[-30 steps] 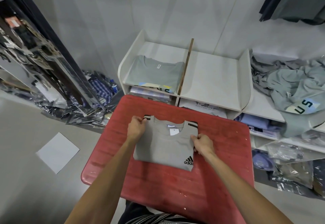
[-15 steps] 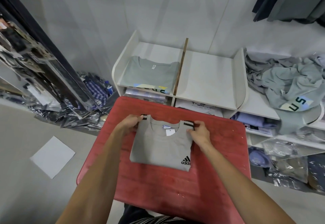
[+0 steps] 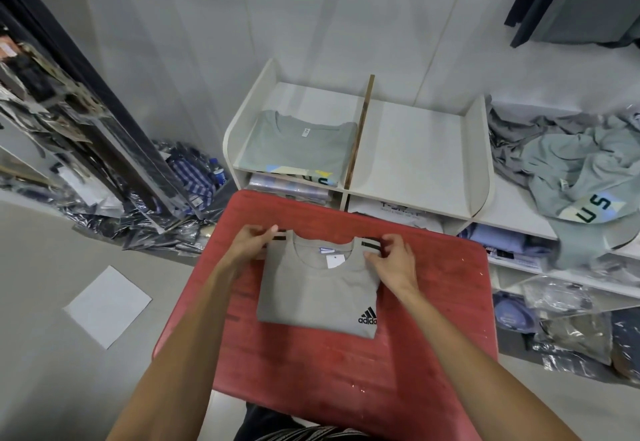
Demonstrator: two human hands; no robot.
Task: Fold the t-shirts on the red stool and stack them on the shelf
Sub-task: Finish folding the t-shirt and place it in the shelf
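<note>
Grey folded t-shirt (image 3: 320, 293) on red stool (image 3: 433, 302): left hand (image 3: 254, 245) & right hand (image 3: 393, 260) pinch shoulder corners w/ fingers, likely squaring it for shelf (image 3: 412, 149).

Matt cloth tee (image 3: 318, 288), scuffed stool (image 3: 433, 302)

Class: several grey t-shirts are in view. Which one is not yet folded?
The crumpled t-shirt heaped on the right shelf. The one on the stool and the one in the left cubby lie flat in neat rectangles.

left hand (image 3: 250, 243) pinching, right hand (image 3: 393, 260) pinching, forearms extended
</note>
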